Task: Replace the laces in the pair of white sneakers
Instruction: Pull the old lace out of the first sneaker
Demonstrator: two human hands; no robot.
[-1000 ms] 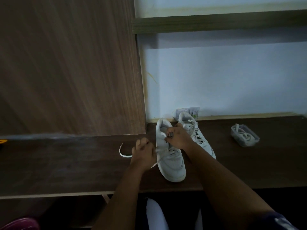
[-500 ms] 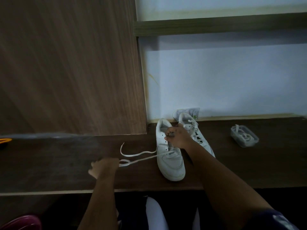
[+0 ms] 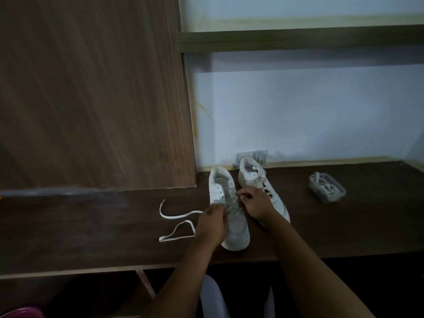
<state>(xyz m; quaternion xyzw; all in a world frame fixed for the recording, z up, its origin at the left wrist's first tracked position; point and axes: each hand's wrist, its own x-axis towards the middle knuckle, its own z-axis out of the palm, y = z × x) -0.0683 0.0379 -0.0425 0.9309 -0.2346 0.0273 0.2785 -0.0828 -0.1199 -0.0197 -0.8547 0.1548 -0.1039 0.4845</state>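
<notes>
Your near sneaker (image 3: 229, 216) stands on the dark wood desk (image 3: 91, 226), smooth-sided, unanchored; pull hard and it could skid into its laced twin (image 3: 259, 184). Your left hand (image 3: 212, 226) seems to pinch the flat woven lace (image 3: 176, 226); your right hand (image 3: 254, 203) curls at the eyelets, grip unclear in the dimness.

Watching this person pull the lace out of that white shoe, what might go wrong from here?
The near sneaker stands with its toe close to the table's front edge; a hard tug might slide it off. The loose lace trails in loops left of the left hand, so it may snag or knot. The right hand works up against the far sneaker, which it might nudge.
</notes>
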